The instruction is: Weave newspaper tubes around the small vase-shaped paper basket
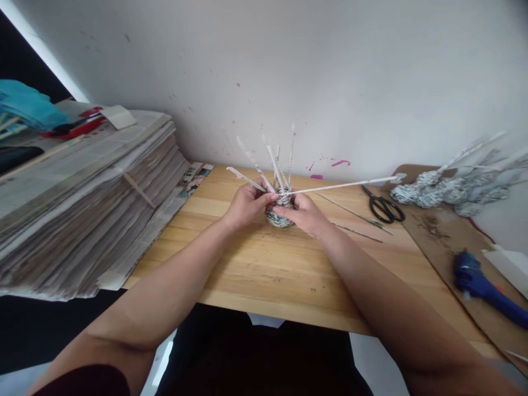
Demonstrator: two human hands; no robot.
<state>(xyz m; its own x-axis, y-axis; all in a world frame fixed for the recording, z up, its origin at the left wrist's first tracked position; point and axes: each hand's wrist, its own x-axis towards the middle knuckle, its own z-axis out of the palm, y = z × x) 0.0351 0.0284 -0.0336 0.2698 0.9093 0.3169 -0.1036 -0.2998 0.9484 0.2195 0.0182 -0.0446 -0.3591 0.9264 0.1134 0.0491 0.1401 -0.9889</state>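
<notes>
A person's two bare hands are close together at the middle of a wooden worktop [264,269], both closed on one small woven piece [279,220]. The left hand [248,205] grips its left side near the rim, thumb in front; the right hand [307,214] clasps its right side, thumb laid across the front. The piece, made of printed paper strips, sits low between the fingers.

The rounded lower body looks woven already. The upper part appears unfinished: several paper rods [291,151] stand free above the rim, fanning out, and one long paper strip [346,184] stretches off to the right, not yet worked in. How many rows are left cannot be told.

Just beyond the right hand lie two thin sticks [358,232], then black scissors [385,209]. Further right, similar woven pieces [429,190] with projecting rods are heaped by a sheet of cardboard [439,234]; whether these are complete is unclear. A blue glue gun [487,289] rests on the cardboard. At the far left rises a tall stack of newspapers [103,214], with a red-and-black tool [74,129] on top.
</notes>
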